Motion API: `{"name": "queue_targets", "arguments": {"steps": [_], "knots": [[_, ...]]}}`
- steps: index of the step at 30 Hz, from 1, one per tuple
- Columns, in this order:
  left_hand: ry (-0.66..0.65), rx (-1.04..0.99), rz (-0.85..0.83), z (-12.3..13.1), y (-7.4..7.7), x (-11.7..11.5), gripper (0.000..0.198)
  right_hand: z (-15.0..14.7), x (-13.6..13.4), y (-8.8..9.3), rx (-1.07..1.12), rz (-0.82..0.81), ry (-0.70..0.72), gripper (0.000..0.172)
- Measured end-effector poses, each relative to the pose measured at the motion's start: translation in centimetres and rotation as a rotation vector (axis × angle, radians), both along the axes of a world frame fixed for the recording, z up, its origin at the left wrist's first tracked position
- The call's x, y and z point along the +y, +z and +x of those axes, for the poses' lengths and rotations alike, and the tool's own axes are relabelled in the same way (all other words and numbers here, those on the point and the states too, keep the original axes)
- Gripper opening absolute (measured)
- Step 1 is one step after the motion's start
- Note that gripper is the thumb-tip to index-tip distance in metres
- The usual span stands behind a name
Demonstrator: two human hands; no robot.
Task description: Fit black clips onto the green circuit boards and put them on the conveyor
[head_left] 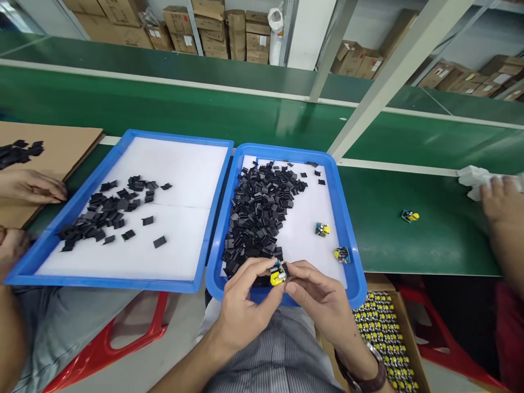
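Over the near edge of the right blue tray [357, 262], my left hand [248, 305] pinches a small circuit board [278, 274] with a yellow round-topped component. From the other side, the fingertips of my right hand [319, 295] close on the board's right edge. A dark bit shows between the board and those fingertips; whether it is one of the black pieces I cannot tell. Left of centre in the tray lies a heap of small folded black pieces [260, 207]. Two more boards, one farther back [322, 229] and one by the right rim [341, 255], rest in it.
Another blue tray [221, 213] with scattered black pieces [106, 215] stands left, beside a co-worker's hands [33, 185]. At right, another person's hand [505, 202] touches white packing [472, 177]. One board [410, 216] lies on the green bench. A carton of boards [385, 338] sits below.
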State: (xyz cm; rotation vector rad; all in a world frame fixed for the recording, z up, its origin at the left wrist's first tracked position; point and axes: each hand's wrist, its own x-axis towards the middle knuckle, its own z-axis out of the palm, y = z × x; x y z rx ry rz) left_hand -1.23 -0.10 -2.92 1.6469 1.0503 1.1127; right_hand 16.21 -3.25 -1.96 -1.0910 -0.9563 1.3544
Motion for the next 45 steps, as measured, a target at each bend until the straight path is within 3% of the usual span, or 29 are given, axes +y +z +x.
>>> {"name": "queue_targets", "arguments": {"steps": [28, 39, 45], "knots": [[0.018, 0.095, 0.235, 0.8, 0.1, -0.1, 0.055, 0.4, 0.2, -0.6, -0.113, 0.103, 0.058, 0.036], [0.004, 0.042, 0.197, 0.4, -0.1, 0.3, 0.048, -0.5, -0.1, -0.5, -0.121, 0.120, 0.032, 0.042], [-0.006, 0.062, 0.211, 0.3, -0.1, 0.0, 0.048, -0.9, -0.8, -0.7, -0.292, 0.209, -0.030, 0.042]]}}
